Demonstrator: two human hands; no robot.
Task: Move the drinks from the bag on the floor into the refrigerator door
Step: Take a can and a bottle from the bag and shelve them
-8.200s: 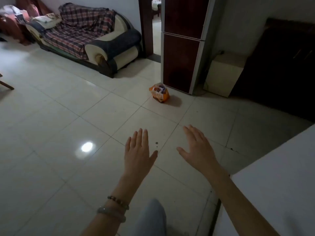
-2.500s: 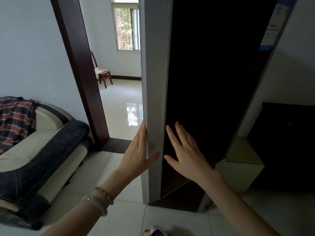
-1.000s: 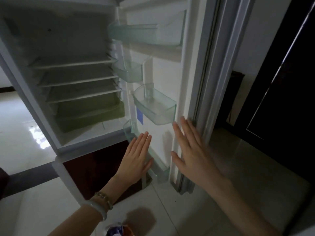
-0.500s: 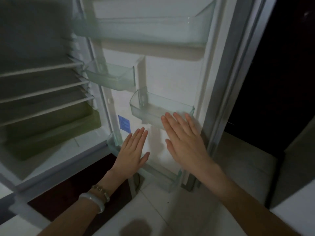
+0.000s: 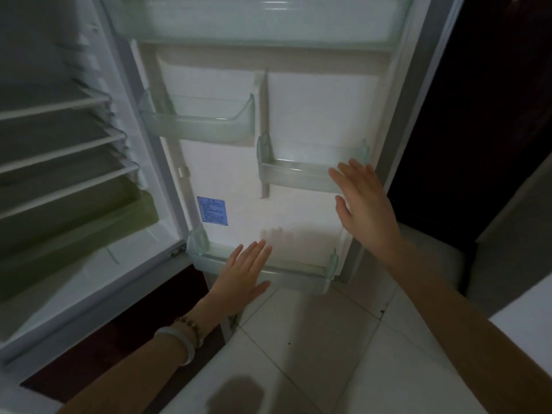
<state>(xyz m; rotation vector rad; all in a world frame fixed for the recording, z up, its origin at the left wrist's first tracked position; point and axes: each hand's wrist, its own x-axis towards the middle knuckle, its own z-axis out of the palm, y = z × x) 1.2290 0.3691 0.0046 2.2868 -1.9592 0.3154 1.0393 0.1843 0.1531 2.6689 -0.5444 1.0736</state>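
The refrigerator door (image 5: 301,115) stands open and fills the middle of the view, its white inner face turned toward the person. It carries four clear bins: a wide top bin (image 5: 268,28), a small left bin (image 5: 197,124), a small right bin (image 5: 295,174) set a little lower, and a wide bottom bin (image 5: 295,279) along the door's lower edge. All four show only bare plastic. A blue label (image 5: 212,210) sits on the liner between the small left bin and the bottom bin.

Both hands are raised flat toward the door and hold nothing. The left hand (image 5: 242,276) has its fingers straight and close together, lying over the front rim of the bottom bin near its left half. The right hand (image 5: 364,204) has straight, slightly spread fingers at the right end of the small right bin. Whether either hand touches the plastic cannot be told. The left wrist wears a pale bangle (image 5: 182,342) and a beaded bracelet (image 5: 191,324).

To the left is the open fridge compartment with wire-edged shelves (image 5: 59,138) and a greenish crisper drawer (image 5: 89,228) below them. Under it is a dark red lower door (image 5: 119,318). Pale floor tiles (image 5: 313,354) run beneath the arms.
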